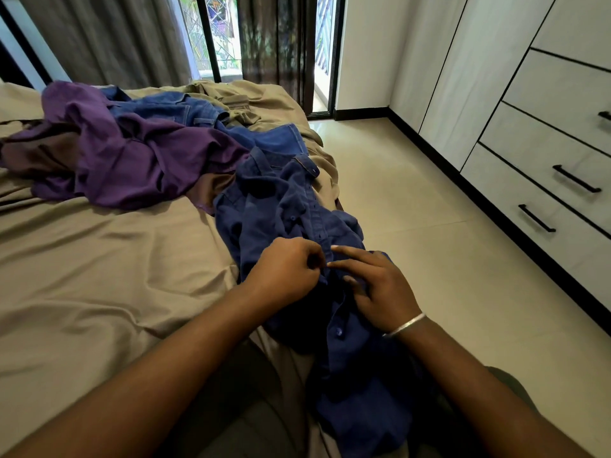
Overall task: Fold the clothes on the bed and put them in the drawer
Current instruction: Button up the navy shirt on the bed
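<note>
A dark blue button-up shirt [284, 206] lies stretched along the right edge of the bed [86, 266], its lower part hanging toward me. My left hand [287, 269] pinches the shirt's button placket with closed fingers. Facing it, my right hand [380, 289], with a silver bangle on the wrist, grips the opposite edge of the placket. Behind the shirt lie a purple garment [125, 153], blue jeans [185, 110] and khaki trousers [231, 97] in a loose heap. White drawers [542, 180] with black handles stand shut on the right.
The bed wears a beige sheet. A strip of pale tiled floor [413, 200] runs between the bed and the white wardrobe wall [463, 77]. Grey curtains [109, 38] and a glass balcony door [324, 54] are behind the bed.
</note>
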Motion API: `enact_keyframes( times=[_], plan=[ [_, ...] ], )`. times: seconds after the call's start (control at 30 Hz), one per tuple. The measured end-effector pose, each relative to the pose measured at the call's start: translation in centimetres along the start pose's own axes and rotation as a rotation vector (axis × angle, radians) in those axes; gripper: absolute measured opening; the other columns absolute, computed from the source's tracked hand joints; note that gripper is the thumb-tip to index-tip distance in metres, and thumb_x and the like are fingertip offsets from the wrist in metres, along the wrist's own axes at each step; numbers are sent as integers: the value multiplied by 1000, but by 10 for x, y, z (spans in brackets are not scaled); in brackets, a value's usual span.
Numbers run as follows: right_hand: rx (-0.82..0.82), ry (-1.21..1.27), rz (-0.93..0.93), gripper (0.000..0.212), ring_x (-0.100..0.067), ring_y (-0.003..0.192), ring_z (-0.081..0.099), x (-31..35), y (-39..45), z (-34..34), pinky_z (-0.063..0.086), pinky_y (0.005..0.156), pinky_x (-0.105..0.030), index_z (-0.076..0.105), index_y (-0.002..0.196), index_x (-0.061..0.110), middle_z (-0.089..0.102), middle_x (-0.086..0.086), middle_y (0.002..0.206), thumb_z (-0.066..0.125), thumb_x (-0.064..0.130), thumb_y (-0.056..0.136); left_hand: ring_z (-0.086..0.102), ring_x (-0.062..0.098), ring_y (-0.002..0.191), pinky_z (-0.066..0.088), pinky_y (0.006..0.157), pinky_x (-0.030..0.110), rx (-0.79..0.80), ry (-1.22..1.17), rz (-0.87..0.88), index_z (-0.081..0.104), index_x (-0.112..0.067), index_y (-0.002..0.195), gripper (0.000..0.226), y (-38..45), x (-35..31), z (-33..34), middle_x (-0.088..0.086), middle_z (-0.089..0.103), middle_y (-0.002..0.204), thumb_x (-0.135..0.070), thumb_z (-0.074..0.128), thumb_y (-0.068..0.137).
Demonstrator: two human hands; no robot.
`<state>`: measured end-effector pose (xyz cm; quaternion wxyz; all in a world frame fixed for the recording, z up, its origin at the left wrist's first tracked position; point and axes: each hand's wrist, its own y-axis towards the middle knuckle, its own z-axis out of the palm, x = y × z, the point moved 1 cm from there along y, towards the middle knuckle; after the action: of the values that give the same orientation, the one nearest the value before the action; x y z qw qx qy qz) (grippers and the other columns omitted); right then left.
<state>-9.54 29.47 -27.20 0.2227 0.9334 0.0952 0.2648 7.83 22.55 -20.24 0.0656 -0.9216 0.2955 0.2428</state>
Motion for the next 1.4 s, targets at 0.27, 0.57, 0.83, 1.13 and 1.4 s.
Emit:
enact_keyframes(
  times=[0.27,0.57,0.83,1.13,1.4],
  plan=[
    [229,41,-108,18,-19,88,53,-18,14,-1,53,71,-42,72,99,26,66,17,122,64,22,82,65,12,84,45,66,22,120,63,29,70,-26,99,24,5,16,18,-9,70,90,-40,75,81],
    [201,23,-235,28,-22,91,61,-11,34,-16,52,73,-39,75,103,18,66,-2,97,49,24,96,68,13,90,56,83,32,112,-12,-17,76,-24,102,19,1,21,28,-4,74,95,-16,65,89],
    [264,55,-251,16,-20,77,62,-5,47,-15,53,65,-39,65,108,16,64,-2,97,55,18,96,63,-10,81,47,74,2,-48,-332,-135,76,-21,104,21,3,24,21,-11,75,93,-20,79,84],
    [222,96,-260,16,-16,86,67,-6,56,-28,53,75,-24,76,97,12,70,-3,99,61,11,91,67,-4,73,53,66,16,-155,-498,-238,76,-27,83,9,6,27,18,-15,71,74,-28,83,78],
    [200,82,-267,15,-14,74,65,2,66,-27,54,66,-30,75,93,12,71,-2,87,63,10,84,65,0,65,48,57,17,-157,-648,-218,71,-32,76,16,7,25,18,-10,73,74,-21,77,85]
  ],
)
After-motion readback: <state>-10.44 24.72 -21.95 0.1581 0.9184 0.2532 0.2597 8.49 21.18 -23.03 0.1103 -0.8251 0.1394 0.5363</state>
